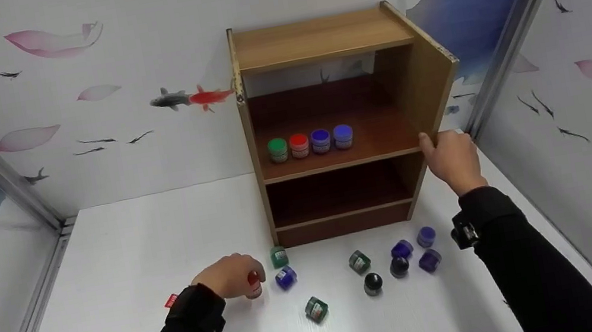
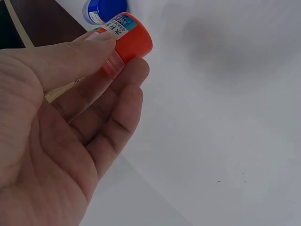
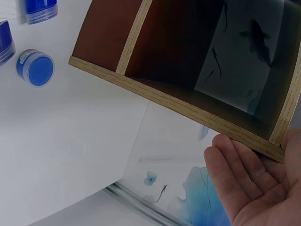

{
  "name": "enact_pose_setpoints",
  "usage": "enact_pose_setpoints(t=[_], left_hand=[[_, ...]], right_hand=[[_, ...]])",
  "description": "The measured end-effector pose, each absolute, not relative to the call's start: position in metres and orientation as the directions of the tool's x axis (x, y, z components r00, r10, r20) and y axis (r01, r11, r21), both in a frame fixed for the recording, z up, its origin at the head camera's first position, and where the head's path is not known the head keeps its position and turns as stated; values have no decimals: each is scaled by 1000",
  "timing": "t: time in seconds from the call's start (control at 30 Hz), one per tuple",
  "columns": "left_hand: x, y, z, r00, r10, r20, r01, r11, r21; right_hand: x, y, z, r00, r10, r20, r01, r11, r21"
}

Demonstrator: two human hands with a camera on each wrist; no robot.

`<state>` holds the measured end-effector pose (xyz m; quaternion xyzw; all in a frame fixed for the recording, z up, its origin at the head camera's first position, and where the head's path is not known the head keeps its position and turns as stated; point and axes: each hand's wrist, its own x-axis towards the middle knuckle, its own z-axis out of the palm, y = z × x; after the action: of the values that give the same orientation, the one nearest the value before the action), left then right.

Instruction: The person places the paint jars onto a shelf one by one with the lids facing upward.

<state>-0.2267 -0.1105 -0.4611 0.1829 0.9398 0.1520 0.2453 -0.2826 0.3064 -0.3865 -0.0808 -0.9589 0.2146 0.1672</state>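
Red round plastic jar (image 1: 254, 286) sits pinched in our left hand (image 1: 230, 276), blue round plastic jar (image 1: 286, 277) just right of it. We'd want a firm pinch, right hand (image 1: 454, 160) bracing the brown wooden shelf (image 1: 320, 39) it grips.

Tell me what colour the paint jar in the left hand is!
The gouache paint jar in the left hand is orange-red, best seen in the left wrist view.

White bench (image 1: 111, 281): printed wall panel (image 1: 181, 161) stood along the rear edge, bearing a grey fish (image 1: 169, 99), a red fish (image 1: 209, 96) and blue wash (image 1: 479, 3). Metal posts (image 1: 521, 20) rose at both rear corners; a metal rail (image 1: 28, 331) followed the left edge.
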Motion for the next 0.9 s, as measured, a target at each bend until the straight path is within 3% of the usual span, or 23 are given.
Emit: enact_pose_setpoints(t=[0.9], left_hand=[[-235, -50, -409, -767, 513, -385, 436, 857, 274]], right_hand=[[-282, 307, -385, -936, 238, 261, 101, 889, -447]])
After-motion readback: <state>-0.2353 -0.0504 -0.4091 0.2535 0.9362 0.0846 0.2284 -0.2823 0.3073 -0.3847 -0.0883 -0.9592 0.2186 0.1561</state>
